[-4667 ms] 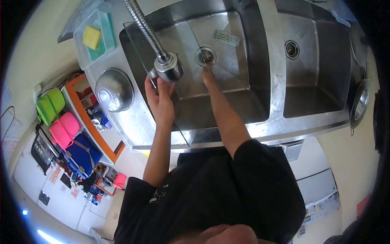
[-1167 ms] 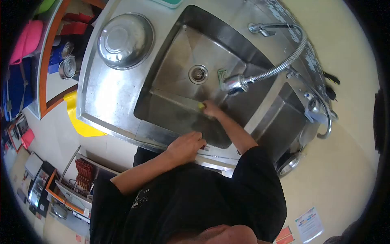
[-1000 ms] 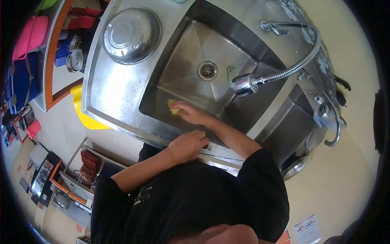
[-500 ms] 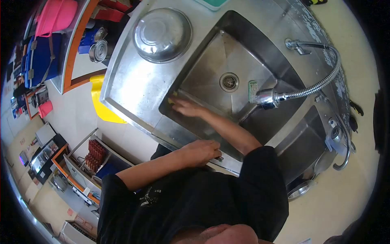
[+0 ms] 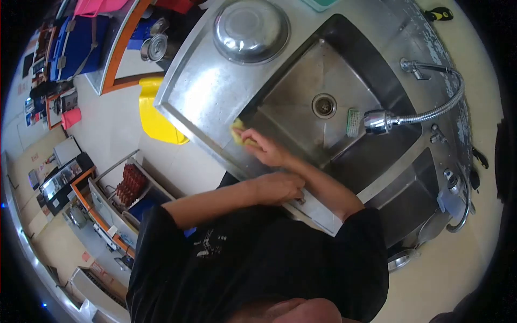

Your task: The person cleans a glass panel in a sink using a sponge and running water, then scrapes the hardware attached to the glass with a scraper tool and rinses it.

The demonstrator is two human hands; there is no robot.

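No text readable. Black shirt (image 5: 269,258): pale print (image 5: 204,252) on chest, small marks above a larger motif, too blurred to make out.

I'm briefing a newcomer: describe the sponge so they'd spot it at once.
Start at the larger sink basin. Near its leftmost corner in the picture, the right hand holds the sponge. It is small and yellow, unlike the green-and-white item beside the drain.

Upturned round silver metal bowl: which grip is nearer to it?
Right. The right grip, on the yellow sponge, is apart from the bowl, toward the person's body; the left grip is farther away, close to the black shirt.
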